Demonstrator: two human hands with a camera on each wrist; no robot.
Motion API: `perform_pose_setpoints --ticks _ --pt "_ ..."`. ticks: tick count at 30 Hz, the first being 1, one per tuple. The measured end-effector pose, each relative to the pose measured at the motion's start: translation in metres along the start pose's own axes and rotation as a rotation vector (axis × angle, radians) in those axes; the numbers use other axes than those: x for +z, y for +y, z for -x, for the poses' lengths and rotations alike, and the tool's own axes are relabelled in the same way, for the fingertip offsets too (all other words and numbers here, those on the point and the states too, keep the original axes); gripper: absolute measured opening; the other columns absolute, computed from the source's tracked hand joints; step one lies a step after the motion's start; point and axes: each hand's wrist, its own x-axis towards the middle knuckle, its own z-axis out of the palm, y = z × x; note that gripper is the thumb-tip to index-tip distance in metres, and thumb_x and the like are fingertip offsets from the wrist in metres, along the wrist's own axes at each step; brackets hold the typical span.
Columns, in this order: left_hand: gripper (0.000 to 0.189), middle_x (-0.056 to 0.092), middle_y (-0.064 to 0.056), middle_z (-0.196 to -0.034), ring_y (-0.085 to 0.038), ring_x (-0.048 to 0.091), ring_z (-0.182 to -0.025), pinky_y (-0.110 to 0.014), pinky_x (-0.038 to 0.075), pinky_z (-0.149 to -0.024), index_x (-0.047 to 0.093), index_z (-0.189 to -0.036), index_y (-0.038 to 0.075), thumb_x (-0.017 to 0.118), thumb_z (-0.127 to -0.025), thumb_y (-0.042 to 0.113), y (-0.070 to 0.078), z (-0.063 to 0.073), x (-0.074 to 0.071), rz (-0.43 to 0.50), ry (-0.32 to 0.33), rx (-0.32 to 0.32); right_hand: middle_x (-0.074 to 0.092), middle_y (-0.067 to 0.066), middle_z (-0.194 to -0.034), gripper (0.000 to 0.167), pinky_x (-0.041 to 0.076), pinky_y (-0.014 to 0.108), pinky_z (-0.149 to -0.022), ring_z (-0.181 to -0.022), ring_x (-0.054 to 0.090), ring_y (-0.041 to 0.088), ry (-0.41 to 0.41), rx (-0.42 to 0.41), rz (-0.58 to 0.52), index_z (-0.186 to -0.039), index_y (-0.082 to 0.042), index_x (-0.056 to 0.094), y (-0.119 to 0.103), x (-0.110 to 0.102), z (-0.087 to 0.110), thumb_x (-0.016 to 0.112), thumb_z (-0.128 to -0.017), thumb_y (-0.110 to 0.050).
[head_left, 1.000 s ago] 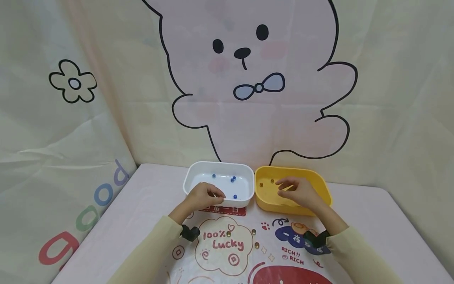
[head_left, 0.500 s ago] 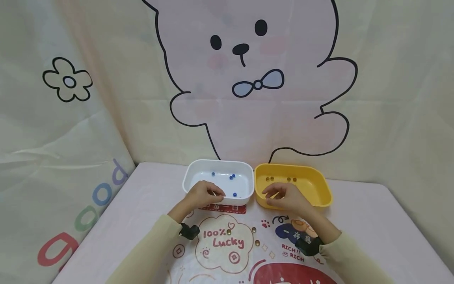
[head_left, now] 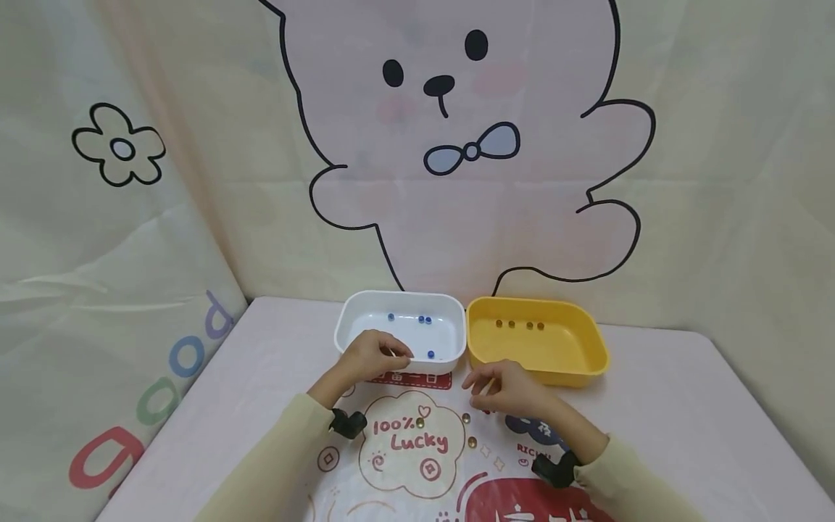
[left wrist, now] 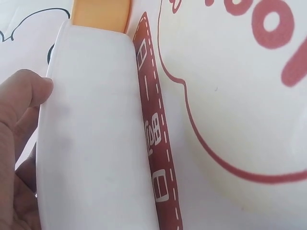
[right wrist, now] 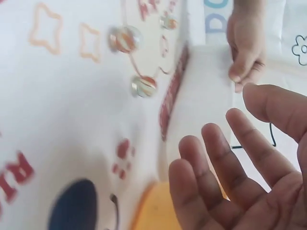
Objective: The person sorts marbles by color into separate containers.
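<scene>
My left hand (head_left: 372, 357) stays at the front rim of a white plastic basin (head_left: 450, 351). In the left wrist view, its thumb (left wrist: 41, 88) touches the rim and the other fingers curl behind it. My right hand (head_left: 509, 391) hovers over the cloth in front of a yellow basin (head_left: 574, 362), fingers spread and slightly bent, with nothing in it. Three glass marbles with orange swirls lie on the cloth: one marble (head_left: 420, 423) on the left, another marble (head_left: 466, 418) and a third marble (head_left: 472, 442) nearer the right hand.
Several small blue marbles, one a blue marble (head_left: 430, 354), lie in the white basin. Several amber-looking marbles, one an amber marble (head_left: 499, 324), sit along the yellow basin's back. A printed cloth (head_left: 430, 464) covers the table; a curtain with a bear drawing (head_left: 470, 232) hangs behind.
My right hand has drawn back from over the yellow basin, down and left to the cloth near the marbles. More amber marbles show in that basin. The left hand has kept its place.
</scene>
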Motion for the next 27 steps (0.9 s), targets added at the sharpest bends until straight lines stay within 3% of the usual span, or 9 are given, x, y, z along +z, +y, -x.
perform_pose_setpoints --ticks 6,12,27 --pt "0.008 0.07 0.009 -0.088 -0.015 0.056 -0.081 -0.028 0.048 -0.067 0.077 -0.088 0.028 0.076 -0.081 0.031 0.001 0.002 -0.001 0.004 0.008 -0.017 0.065 -0.002 -0.084 0.02 0.049 0.025 -0.059 -0.074 0.056 0.016 -0.056 -0.016 0.037 -0.101 -0.015 0.071 0.007 0.011 -0.003 0.075 -0.082 -0.019" --pt "0.006 0.07 0.01 -0.088 -0.014 0.057 -0.081 -0.028 0.047 -0.07 0.076 -0.087 0.029 0.076 -0.081 0.03 0.001 0.0 -0.002 -0.004 0.012 0.01 0.062 -0.001 -0.076 0.017 0.041 0.022 -0.057 -0.069 0.051 0.014 -0.076 -0.02 0.034 -0.096 -0.015 0.072 0.012 0.018 -0.003 0.075 -0.08 -0.016" --pt "0.008 0.071 0.009 -0.088 -0.013 0.057 -0.08 -0.028 0.047 -0.068 0.077 -0.088 0.026 0.076 -0.081 0.03 0.001 0.001 -0.002 -0.012 0.009 0.015 0.061 -0.006 -0.076 0.016 0.042 0.022 -0.062 -0.072 0.053 0.012 -0.054 -0.011 0.109 -0.091 -0.019 0.073 0.015 0.029 -0.003 0.074 -0.077 -0.011"
